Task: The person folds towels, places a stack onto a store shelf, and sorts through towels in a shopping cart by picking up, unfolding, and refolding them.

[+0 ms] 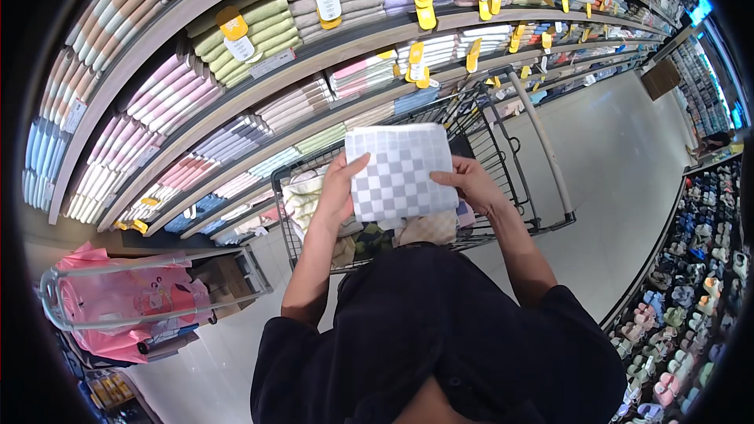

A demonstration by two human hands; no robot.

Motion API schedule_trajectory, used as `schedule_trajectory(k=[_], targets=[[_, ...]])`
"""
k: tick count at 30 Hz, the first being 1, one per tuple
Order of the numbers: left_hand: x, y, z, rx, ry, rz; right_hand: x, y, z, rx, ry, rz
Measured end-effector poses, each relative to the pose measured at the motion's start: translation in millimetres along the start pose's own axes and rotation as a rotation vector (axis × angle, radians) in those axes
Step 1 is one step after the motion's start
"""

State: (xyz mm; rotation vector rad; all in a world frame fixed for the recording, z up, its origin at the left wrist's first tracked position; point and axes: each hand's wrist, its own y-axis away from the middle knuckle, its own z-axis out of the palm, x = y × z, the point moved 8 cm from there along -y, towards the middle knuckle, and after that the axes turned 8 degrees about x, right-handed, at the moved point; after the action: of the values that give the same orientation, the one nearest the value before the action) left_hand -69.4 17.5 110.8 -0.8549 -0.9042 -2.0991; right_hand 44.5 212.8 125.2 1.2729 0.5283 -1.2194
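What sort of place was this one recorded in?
Most likely a shop, in its towel section: stacks of folded towels fitted with yellow tags, a shopping cart, and rows of footwear on display at the right.

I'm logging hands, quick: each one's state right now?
Left hand: gripping a folded, grey-and-white checked rectangular cloth.
Right hand: gripping the cloth's opposite side.

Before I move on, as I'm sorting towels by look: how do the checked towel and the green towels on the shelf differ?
Pattern: the checked towel has grey and white squares; the green towels look plain.
Place: the checked towel is held between the left hand and right hand; the green towels lie stacked.
Tags: a yellow tag hangs before the green towels; none shows on the checked towel.
Both look folded.
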Motion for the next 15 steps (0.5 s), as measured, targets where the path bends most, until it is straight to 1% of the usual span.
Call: schedule_trajectory(k=[1,3,4,5,7,8,9,11,14,15], targets=[[4,0,-3,0.006,-0.001,-0.004,-2,1,3,-0.002,-0.003,0.007],[16,5,6,-0.151,0.237,-0.039,-16,1,6,-0.024,-0.111,-0.086],[6,1,1,-0.189,0.228,-0.104,-16,1,6,-0.013,-0.129,-0.089],[-1,-1,-4,-0.188,0.226,-0.101,-14,0,6,-0.016,-0.13,-0.092],[-26,0,-12,-0.182,0.209,-0.229,-10,-4,2,0.027,-0.07,-0.085],[-33,-3,-20,-0.159,0.059,-0.164,-9,-3,3,0.025,-0.071,-0.085],[-35,-1,-21,-0.155,0.06,-0.166,-7,-2,3,0.029,-0.077,-0.076],[-35,1,-14,-0.245,-0.091,-0.124,-1,2,2,0.033,-0.079,-0.068],[-31,4,-14,-0.172,-0.135,-0.091,-7,-2,-5,0.049,0.07,-0.15],[-16,5,-6,-0.129,-0.161,-0.009,-13,-4,-5,0.057,0.119,-0.199]])
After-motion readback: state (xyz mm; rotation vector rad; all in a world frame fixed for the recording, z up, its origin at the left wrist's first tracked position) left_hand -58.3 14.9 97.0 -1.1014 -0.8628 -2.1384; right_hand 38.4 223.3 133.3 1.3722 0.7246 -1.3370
